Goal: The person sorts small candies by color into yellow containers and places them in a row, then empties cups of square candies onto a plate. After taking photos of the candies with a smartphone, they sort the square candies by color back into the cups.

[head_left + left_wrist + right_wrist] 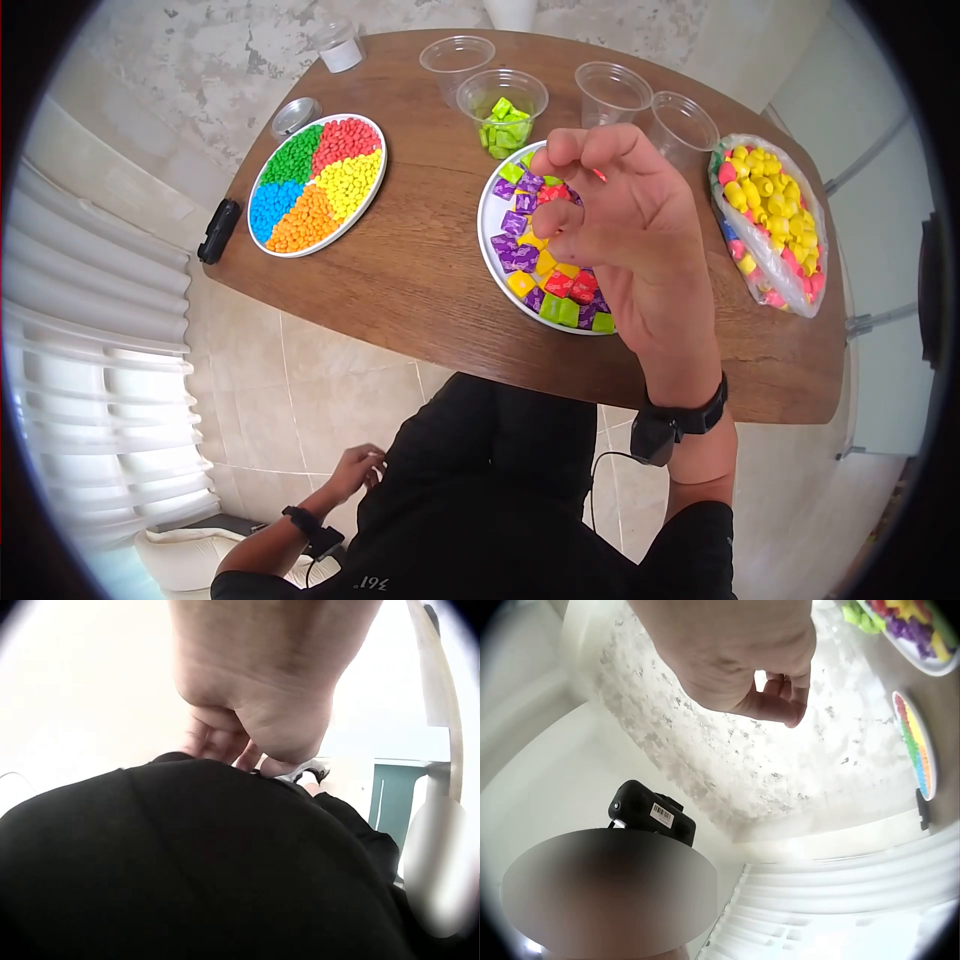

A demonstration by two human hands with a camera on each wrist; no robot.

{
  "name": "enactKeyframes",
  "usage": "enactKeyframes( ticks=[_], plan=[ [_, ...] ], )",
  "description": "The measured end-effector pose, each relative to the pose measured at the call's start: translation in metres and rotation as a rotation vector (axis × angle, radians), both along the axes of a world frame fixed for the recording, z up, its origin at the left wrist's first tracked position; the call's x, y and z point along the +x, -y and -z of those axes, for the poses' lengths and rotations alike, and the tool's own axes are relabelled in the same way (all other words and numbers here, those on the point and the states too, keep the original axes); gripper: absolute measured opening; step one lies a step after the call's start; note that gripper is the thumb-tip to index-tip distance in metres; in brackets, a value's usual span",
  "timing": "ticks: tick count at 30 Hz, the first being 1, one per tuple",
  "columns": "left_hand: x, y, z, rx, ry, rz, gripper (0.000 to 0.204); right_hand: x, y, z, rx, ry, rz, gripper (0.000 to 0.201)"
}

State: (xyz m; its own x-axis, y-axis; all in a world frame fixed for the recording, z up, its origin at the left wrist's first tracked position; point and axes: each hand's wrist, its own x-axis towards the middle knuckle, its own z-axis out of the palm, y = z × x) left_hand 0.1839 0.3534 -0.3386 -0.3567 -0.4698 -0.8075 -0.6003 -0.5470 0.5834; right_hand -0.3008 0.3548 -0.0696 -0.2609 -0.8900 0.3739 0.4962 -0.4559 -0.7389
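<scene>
My right hand point(640, 220) is raised over the white plate point(485, 240) of wrapped square candies point(520, 258) in purple, yellow, red and green. Its fingers are bent loosely, with a gap between thumb and fingertips in the head view; no object shows in it. In the right wrist view the hand point(757, 675) appears against the mottled wall, thumb and fingertips overlapping. Part of the plate is hidden behind the hand. My left hand point(355, 472) hangs beside the thigh, loosely curled; in its wrist view the hand point(255, 697) is just above black clothing.
A clear cup point(530, 90) holds green wrapped candies. Other clear cups point(612, 95) stand along the back. Left lies a plate point(262, 247) of small candies sorted by colour. Right is a plastic bag point(800, 300) of yellow and pink pieces. A black object point(218, 232) lies at the left edge.
</scene>
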Motion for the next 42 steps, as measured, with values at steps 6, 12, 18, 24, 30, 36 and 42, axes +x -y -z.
enactKeyframes(
  ticks=[6, 12, 18, 24, 30, 36, 42],
  plan=[
    [0.021, -0.036, 0.007, -0.187, -0.051, 0.147, 0.036, 0.003, -0.004, -0.002, 0.016, -0.031, 0.004, 0.043],
    [-0.011, -0.032, -0.025, -0.421, -0.124, 0.294, 0.036, 0.001, -0.004, -0.003, 0.070, 0.002, -0.034, 0.028],
    [0.004, -0.032, -0.010, -0.424, -0.082, 0.239, 0.026, 0.017, -0.011, -0.006, 0.141, 0.117, 0.039, 0.015],
    [0.004, -0.048, -0.036, -0.148, -0.088, -0.030, 0.028, 0.086, -0.059, 0.035, 0.214, -0.875, -0.237, 0.012],
    [0.023, -0.040, -0.015, -0.254, -0.104, 0.225, 0.024, 0.171, -0.018, 0.177, 0.272, -1.171, -0.776, 0.020],
    [0.021, -0.039, -0.024, -0.212, -0.145, 0.182, 0.015, 0.240, 0.019, 0.223, 0.241, -1.392, -0.878, 0.030],
    [0.029, -0.031, -0.036, -0.228, -0.064, 0.417, 0.020, 0.279, 0.004, 0.250, 0.174, -1.400, -1.012, 0.036]
  ],
)
